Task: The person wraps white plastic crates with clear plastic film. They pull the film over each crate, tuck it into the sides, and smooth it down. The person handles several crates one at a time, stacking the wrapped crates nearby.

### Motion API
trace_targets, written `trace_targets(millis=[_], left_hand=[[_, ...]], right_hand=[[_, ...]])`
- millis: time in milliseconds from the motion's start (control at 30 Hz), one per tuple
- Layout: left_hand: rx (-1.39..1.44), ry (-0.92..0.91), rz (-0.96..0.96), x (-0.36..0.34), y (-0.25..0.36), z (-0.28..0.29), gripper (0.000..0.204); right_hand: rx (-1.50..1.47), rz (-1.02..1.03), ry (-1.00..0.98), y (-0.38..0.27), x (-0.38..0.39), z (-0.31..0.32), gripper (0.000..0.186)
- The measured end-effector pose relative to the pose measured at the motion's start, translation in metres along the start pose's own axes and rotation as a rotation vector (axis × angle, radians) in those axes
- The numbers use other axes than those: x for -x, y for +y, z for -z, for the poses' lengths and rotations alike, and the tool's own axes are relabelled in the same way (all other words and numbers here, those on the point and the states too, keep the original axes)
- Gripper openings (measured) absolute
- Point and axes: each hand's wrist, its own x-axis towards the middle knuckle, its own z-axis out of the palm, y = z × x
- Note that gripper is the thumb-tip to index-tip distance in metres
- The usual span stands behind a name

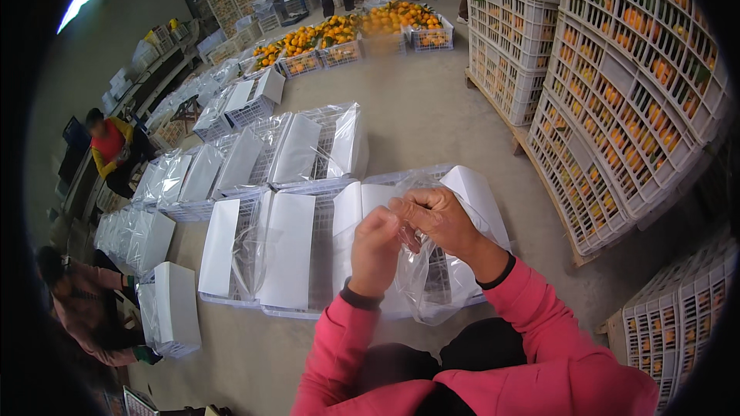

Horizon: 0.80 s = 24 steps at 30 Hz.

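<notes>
My left hand [373,250] and my right hand [441,219] meet above the nearest row of crates, fingertips close together. Both are closed in a pinch on a thin clear plastic sheet [428,293], which hangs crumpled below them over the crate; whether it is a bag or a liner I cannot tell. Under my hands is a pale plastic crate [393,310] with white paper [472,185] standing up along its sides. To the left, neighbouring crates hold white paper sheets [286,250] and more clear plastic [250,254].
Another row of lined crates [297,146] lies beyond. Orange fruit [339,31] fills crates at the back. Tall stacks of fruit-filled crates [617,92] stand on pallets at right. Two people [114,146] sit at left, the nearer person [85,304] beside a lined crate [177,308].
</notes>
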Motion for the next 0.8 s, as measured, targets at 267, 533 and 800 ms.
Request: trace_targets(millis=[267, 533, 800], left_hand=[[-0.227, 0.434, -0.306, 0.004, 0.012, 0.030, 0.018], [-0.542, 0.455, -0.209, 0.004, 0.003, 0.034, 0.035], [-0.162, 0.982, -0.342, 0.012, 0.020, 0.085, 0.018]], right_hand=[[-0.021, 0.174, 0.322, 0.018, -0.001, 0.029, 0.019], [0.087, -0.050, -0.015, 0.014, 0.008, 0.018, 0.022], [0.132, 0.287, 0.742, 0.025, 0.003, 0.072, 0.015]])
